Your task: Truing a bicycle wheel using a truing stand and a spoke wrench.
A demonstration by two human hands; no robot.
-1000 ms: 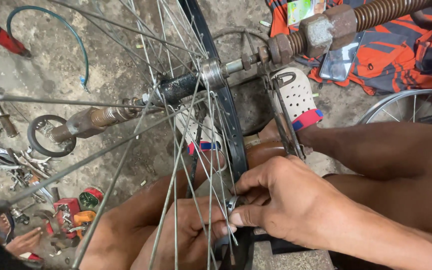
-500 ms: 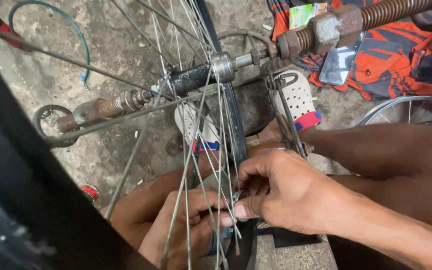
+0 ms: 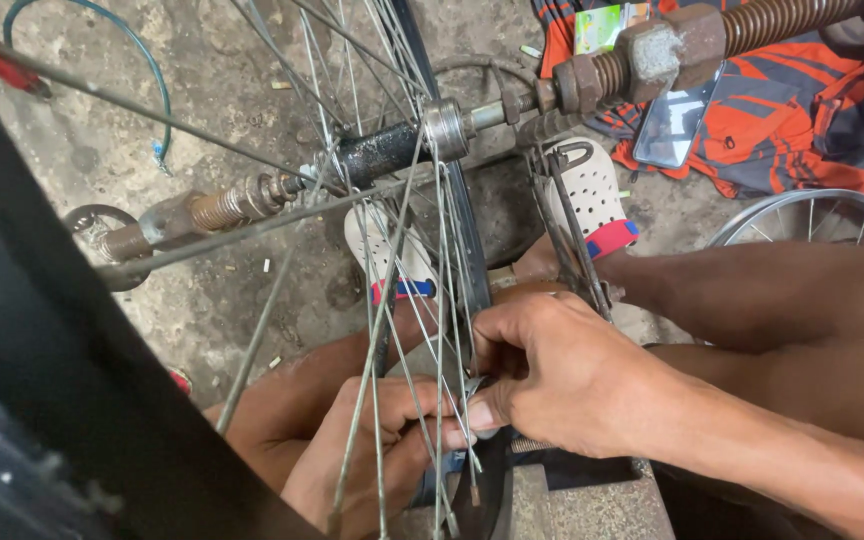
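Observation:
A spoked bicycle wheel stands upright in front of me, its dark hub (image 3: 392,150) on a threaded axle and its black rim (image 3: 467,260) running down between my hands. My right hand (image 3: 562,375) pinches at the rim's lower part, fingertips closed on the spoke ends (image 3: 452,410). My left hand (image 3: 372,450) sits behind the spokes on the other side, fingers curled against the same spot of the rim. What small part the fingers hold is hidden.
A black tyre edge (image 3: 62,380) fills the lower left. My feet in white perforated clogs (image 3: 592,200) rest on the concrete floor. An orange-blue cloth (image 3: 772,110) with a phone lies upper right, beside another wheel rim (image 3: 812,215). A rusty spring bolt (image 3: 742,25) sits top right.
The view has shifted, bringing the black tyre edge across the left. Both hands stay at the same spot on the rim, fingers slightly re-set.

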